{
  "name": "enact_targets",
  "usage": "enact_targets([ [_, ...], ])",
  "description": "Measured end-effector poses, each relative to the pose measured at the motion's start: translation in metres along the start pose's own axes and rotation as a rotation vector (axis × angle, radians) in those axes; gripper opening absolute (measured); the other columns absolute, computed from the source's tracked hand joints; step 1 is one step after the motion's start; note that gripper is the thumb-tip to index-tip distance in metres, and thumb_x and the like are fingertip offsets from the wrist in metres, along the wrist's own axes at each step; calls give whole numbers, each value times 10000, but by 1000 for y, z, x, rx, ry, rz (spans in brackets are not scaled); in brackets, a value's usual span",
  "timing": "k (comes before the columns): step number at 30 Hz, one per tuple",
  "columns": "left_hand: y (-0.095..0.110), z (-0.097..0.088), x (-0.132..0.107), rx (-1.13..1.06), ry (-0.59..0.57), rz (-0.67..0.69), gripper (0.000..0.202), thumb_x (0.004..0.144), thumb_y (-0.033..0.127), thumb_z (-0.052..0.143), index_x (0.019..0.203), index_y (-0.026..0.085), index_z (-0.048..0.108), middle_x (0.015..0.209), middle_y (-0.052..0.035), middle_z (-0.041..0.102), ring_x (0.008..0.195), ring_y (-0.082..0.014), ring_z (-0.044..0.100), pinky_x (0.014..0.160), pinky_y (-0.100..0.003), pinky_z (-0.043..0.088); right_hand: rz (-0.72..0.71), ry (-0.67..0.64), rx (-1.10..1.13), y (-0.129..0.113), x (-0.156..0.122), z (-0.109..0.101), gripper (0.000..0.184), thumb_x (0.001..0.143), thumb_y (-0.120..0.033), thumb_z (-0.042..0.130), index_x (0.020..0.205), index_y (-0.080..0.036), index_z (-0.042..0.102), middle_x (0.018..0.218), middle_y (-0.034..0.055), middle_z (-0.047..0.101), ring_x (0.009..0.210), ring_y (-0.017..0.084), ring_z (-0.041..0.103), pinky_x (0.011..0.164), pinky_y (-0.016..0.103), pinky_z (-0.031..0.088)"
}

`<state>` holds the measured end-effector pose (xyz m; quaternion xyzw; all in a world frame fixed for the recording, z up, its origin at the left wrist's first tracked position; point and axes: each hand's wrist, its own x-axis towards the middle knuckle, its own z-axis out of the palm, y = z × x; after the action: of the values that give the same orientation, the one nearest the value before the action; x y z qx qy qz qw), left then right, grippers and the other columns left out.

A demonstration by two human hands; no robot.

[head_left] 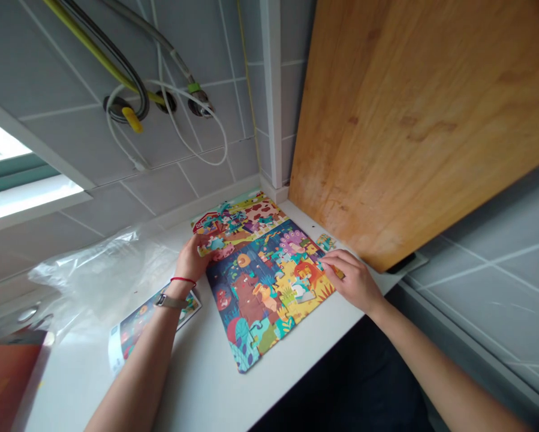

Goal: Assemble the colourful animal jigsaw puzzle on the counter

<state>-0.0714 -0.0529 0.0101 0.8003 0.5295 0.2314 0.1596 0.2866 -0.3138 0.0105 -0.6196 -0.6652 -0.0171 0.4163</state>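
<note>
One puzzle [255,294] is laid on the tabletop [197,372], its left edge met by the left hand [192,259] in a loosely open grip, its right edge by the curled right hand [352,281], whose hold cannot be told; pieces [325,242] are best aligned, then pressed flat.

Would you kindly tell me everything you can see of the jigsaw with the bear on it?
The jigsaw lies flat on the white surface, a rectangular panel that looks like printed card. Interlocking seams cross its brown bear and orange-maned lion, on dark blue and yellow ground. The left hand is at its far left corner, the right hand at its right edge; any contact is unclear.
</note>
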Motion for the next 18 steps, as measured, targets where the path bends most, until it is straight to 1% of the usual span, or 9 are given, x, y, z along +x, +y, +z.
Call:
enact_targets([
  [3,2,-4,0,-33,13,-26,601,708,398,759,1260,214,610,1054,-60,748,953,-248,715,891,-352,568,0,-5,-4,0,0,0,203,1002,-193,573,1038,-246,765,1005,71,744,941,227,732,867,393,638],
  [5,5,-6,0,-49,15,-45,643,691,412,759,1288,207,634,1018,-63,738,923,-252,708,886,-357,560,3,-6,-5,0,0,0,199,1003,-199,575,1036,-245,766,1003,71,745,942,229,734,871,395,639],
  [7,7,-9,0,-60,7,-64,570,687,431,745,1207,200,709,961,-68,724,870,-254,697,863,-360,552,7,-6,-5,0,0,0,200,999,-208,576,1032,-247,770,996,71,748,937,231,737,866,395,642],
  [9,10,-13,0,-70,-3,-81,472,703,453,717,1096,195,764,915,-71,717,797,-243,687,802,-347,545,11,-16,-3,0,1,0,206,996,-213,575,1035,-250,774,992,71,752,936,232,739,863,393,645],
  [13,13,-21,0,-116,-8,-130,387,719,498,701,952,201,784,816,-57,731,682,-217,675,663,-303,514,18,-27,-5,1,1,0,208,996,-219,577,1039,-250,778,993,71,752,940,235,738,866,395,643],
  [15,17,-25,0,-154,-14,-154,378,714,539,713,871,199,767,757,-48,730,648,-214,687,615,-288,503,18,-22,-7,1,0,0,208,998,-219,577,1041,-251,778,996,72,751,940,235,738,859,395,642],
  [18,29,-31,-3,-255,-45,-170,457,707,633,721,811,188,729,703,-39,720,579,-189,683,562,-269,512,15,-19,-12,2,-1,1,206,1004,-216,575,1038,-249,775,999,73,750,953,235,736,863,397,635],
])
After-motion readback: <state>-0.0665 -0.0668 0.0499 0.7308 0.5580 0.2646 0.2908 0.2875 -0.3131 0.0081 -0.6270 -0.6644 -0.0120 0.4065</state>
